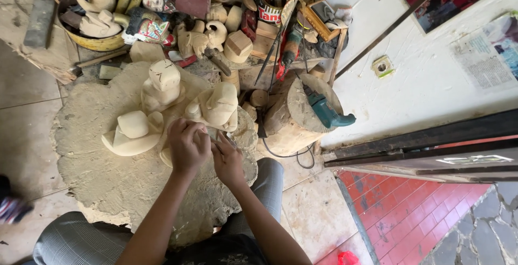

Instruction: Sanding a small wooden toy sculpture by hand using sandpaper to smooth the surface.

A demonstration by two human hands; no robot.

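Observation:
My left hand point(187, 145) is curled over a small pale piece of wood, mostly hidden under the fingers. Close beside it, my right hand point(227, 160) grips a thin metal carving tool point(222, 137) whose tip points at that piece. Both hands hover over a dust-covered mound point(108, 173) in front of my knees. Just beyond the hands stand unpainted wooden carvings: a figure with a blocky head point(215, 106), a taller cracked figure point(160, 86) and a hat-shaped piece point(133, 132).
A teal power drill point(327, 112) lies on a round log stump point(295, 116) to the right, its cable trailing on the floor. A cluttered bench at the back holds painted figurines point(151, 26), wood blocks and hand tools. A white wall and dark door frame point(426, 146) stand right.

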